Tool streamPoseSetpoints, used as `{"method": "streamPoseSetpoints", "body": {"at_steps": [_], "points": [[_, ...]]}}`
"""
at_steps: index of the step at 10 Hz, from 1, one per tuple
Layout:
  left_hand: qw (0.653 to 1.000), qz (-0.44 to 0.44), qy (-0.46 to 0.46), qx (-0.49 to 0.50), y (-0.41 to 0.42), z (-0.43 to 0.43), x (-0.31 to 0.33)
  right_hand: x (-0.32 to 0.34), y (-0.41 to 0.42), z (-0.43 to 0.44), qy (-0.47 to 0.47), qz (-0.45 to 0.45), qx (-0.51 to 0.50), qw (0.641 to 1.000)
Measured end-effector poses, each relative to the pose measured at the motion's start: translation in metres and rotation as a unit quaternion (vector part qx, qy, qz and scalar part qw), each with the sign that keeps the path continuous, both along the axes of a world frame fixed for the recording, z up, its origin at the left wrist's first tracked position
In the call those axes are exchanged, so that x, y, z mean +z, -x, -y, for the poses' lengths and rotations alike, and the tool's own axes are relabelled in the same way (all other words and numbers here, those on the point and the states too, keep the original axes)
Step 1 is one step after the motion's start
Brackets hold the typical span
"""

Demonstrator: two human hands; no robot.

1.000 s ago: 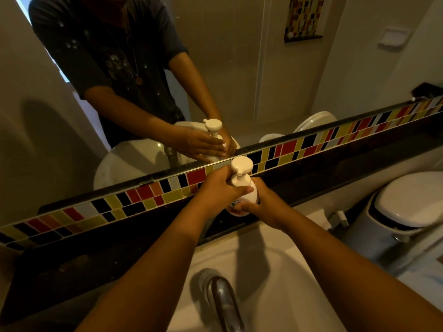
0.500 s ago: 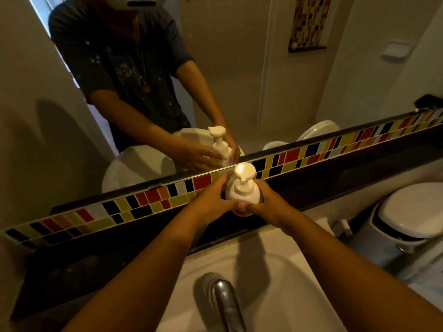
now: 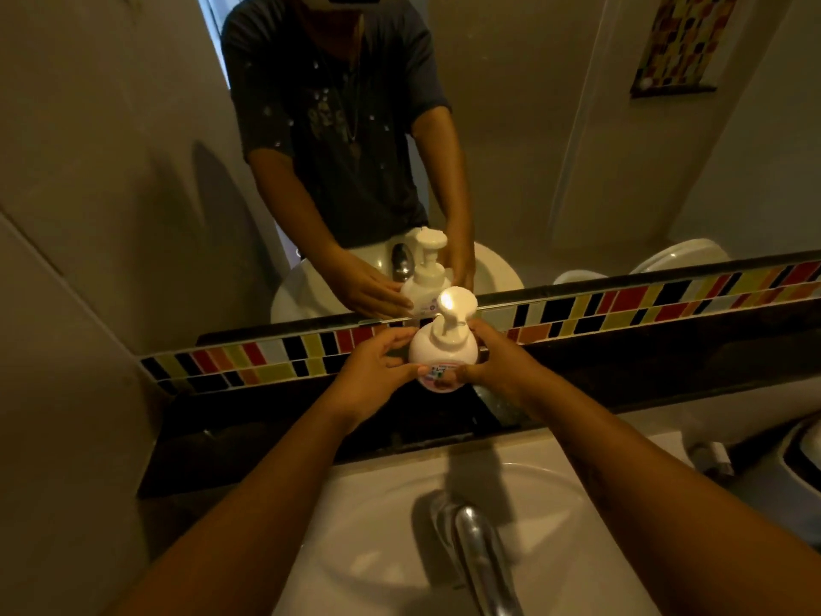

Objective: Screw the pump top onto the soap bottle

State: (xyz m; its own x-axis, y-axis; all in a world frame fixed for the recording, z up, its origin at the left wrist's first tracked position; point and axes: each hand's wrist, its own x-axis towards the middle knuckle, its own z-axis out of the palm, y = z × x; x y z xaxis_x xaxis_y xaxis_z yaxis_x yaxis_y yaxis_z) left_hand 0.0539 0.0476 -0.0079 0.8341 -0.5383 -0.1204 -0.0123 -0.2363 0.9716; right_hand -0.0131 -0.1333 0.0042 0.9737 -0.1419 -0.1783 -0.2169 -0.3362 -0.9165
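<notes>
- The bottle [image 3: 440,366] stands upright, or nearly so, at the dark ledge [image 3: 622,371] under the mirror [image 3: 555,148], behind the sink [image 3: 391,526] and its tap [image 3: 477,544]. Whether its base rests on the ledge or is held just above it cannot be told.
- The pump top [image 3: 455,311] already sits on the bottle's neck, its head bright under the light. The collar looks down close to the shoulder, so the threading seems mostly or wholly done; the seam itself is too small to read.
- The left hand [image 3: 377,380] cups the bottle's left side, fingers wrapped on the white body and thumb near the label.
- The right hand [image 3: 502,366] grasps the right side likewise, fingertips up near the shoulder. Neither hand is on the pump collar.
- To finish well, one hand should hold the body firm while the other moves up to the collar and gives a last snug turn.
- Keep the pump stem in line with the neck; a tilted cap cross-threads.
- Turn the collar, not the nozzle head, which may only spin freely.
- Stop at firm resistance; a plastic thread strips easily.
- The body is smooth and may be slippery with soap, so grip low and wide.
</notes>
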Motion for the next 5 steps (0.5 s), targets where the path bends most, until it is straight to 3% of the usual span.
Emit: {"method": "streamPoseSetpoints", "body": {"at_steps": [5], "points": [[0.993, 0.013, -0.019, 0.119, 0.0, -0.015, -0.034, -0.042, -0.005, -0.025, 0.039, 0.059, -0.108, 0.992]]}}
